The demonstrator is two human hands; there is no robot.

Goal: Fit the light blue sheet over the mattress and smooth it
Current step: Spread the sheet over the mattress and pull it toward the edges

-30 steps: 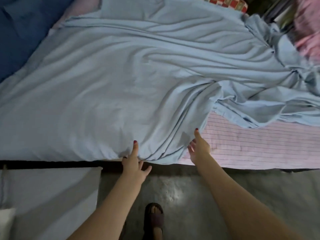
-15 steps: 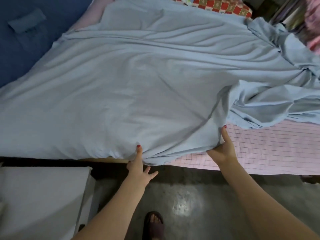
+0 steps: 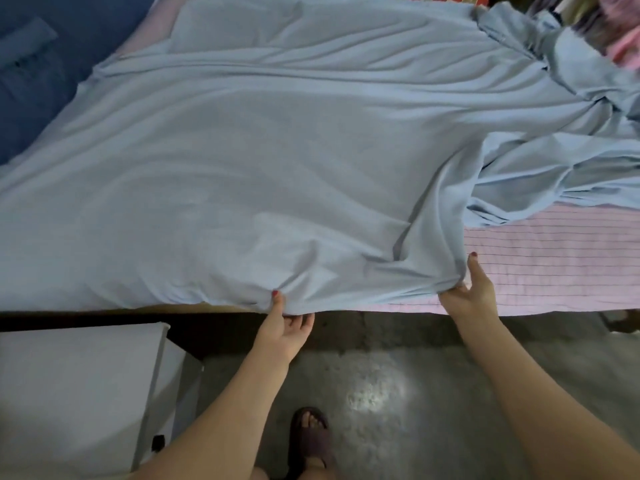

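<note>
Red nail polish (image 3: 275, 293); bare forearms; dark slipper (image 3: 309, 434).

Both bare forearms reach forward and up from the bottom of the view, well apart. The left hand (image 3: 282, 329) is turned palm up, its thumb raised and pressed onto cloth it pinches against the curled fingers below; the thumbnail is painted red. The right hand (image 3: 472, 294) sits farther out to the side, thumb pointing straight ahead with a red nail, fingers folded under a gathered fold of cloth that it grips. One foot in a dark sandal (image 3: 311, 439) stands between the two arms.
</note>
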